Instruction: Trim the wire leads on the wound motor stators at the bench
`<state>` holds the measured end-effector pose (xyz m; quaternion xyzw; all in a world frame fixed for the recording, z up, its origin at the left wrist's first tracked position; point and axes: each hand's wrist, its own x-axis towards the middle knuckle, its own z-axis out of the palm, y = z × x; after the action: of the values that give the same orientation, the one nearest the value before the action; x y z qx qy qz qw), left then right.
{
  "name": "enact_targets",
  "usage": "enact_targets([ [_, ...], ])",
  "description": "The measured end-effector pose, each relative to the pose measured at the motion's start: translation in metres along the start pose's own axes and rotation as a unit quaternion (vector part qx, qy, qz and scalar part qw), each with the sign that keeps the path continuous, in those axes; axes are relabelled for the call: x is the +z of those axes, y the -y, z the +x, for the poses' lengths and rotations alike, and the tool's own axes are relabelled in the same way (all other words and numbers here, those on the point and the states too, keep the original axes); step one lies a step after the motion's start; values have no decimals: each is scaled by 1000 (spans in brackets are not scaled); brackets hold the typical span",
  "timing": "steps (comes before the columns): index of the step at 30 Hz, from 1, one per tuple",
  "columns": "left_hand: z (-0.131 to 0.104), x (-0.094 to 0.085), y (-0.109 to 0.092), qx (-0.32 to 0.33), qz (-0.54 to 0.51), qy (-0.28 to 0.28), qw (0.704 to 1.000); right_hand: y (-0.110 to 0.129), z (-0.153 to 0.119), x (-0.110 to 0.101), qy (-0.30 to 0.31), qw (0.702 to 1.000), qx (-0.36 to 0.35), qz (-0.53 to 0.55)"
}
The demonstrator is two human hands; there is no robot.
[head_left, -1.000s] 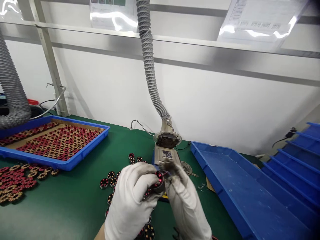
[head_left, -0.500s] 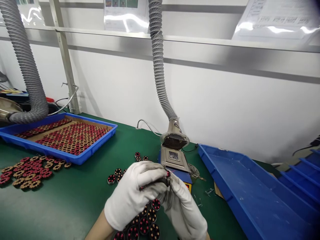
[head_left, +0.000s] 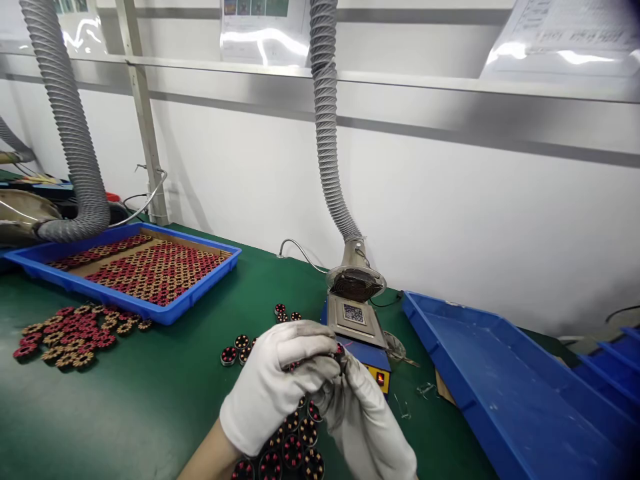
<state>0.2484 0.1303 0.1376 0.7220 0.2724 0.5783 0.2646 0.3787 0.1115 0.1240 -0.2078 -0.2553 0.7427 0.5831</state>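
Note:
My left hand [head_left: 280,383], in a white glove, is closed around a small round motor stator [head_left: 340,349]; only a red and black bit of it shows between the fingers. My right hand [head_left: 367,420], gloved too, pinches at the same part from the right, its fingertips dirty grey. Under and between the hands lies a group of round stators in dark rings [head_left: 293,452], with red or gold windings. A few more ringed stators [head_left: 229,356] rest just beyond my left hand. Right behind the hands stands a blue device with a metal plate [head_left: 365,321] and a lit red switch.
A blue tray [head_left: 165,315] at left holds rows of red and gold stators. Loose stators [head_left: 75,333] are heaped before it. An extraction hose [head_left: 327,127] hangs above the device. Another blue tray [head_left: 480,373] stands at right, with bits of wire [head_left: 403,407] near it.
The whole view has shifted slightly, so things appear a little further right. Both hands stay together on the stator, with only slight finger movement.

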Motion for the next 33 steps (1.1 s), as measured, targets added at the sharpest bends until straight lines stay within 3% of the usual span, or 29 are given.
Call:
enact_targets([
  [3,-3,3,4,4,-42,-65,997,-5,-1,-2,-37,995,-47,-78],
  [7,-6,-1,2,-103,-145,-158,971,-5,0,-4,-44,993,-47,-96],
  [8,-5,-3,0,-127,-146,-153,969,-5,1,-4,-38,995,-38,-86],
  [10,-3,-3,-4,-161,-133,-88,974,-4,3,-3,-21,997,-29,-69],
  [13,0,1,-5,-148,-140,-18,979,-5,6,-4,5,996,-44,-74],
  [16,0,2,-4,-111,-161,-80,977,-5,5,-6,-6,994,-63,-91],
  [19,-1,-5,-3,-132,-154,-159,966,-3,2,-4,-22,997,-28,-70],
  [21,-2,-8,-3,-160,-130,-151,967,-1,1,-2,-16,999,1,-51],
  [25,-1,-2,-5,-177,-164,-29,970,-5,3,1,-20,999,-20,-42],
  [29,-2,3,-2,-170,-237,-105,951,-7,1,-3,2,1000,20,-2],
  [31,-3,-1,-2,-152,-222,-158,950,-4,-1,-4,35,998,55,17],
  [33,-4,-6,-3,-134,-175,-160,962,0,-1,-3,59,995,66,34],
])
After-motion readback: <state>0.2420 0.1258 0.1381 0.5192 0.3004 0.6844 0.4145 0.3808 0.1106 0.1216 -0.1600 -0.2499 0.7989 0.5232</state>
